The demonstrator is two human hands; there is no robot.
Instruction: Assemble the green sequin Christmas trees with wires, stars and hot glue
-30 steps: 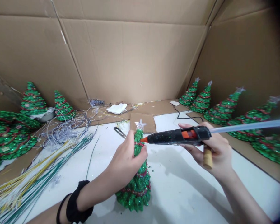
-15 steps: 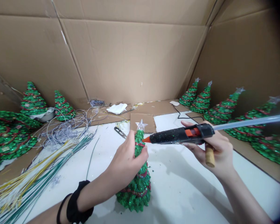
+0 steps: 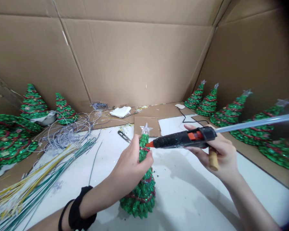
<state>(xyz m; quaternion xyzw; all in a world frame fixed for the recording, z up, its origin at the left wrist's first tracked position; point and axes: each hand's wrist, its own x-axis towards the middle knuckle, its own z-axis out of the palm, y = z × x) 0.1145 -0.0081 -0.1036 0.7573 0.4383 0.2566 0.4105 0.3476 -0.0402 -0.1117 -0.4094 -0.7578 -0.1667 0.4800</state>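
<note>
White work surface (image 3: 188, 189) is being enclosed by cardboard walls (image 3: 135, 57); a glittery green Christmas tree figure (image 3: 144, 189) is being gripped upright by the closed left hand (image 3: 131, 163), while a black hot glue gun (image 3: 180, 141) is being held firmly in the right hand (image 3: 223, 154), nozzle right at the tree's upper part, contact unclear.

a wide black scrunchie (image 3: 83, 208) and thin black band (image 3: 62, 211) behind the left hand (image 3: 131, 166)

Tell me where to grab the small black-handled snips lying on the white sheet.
Take the snips by the black looped handle end, coming from above on the wires' side: they lie flat, and their metal tips point toward the glitter tree.
</note>
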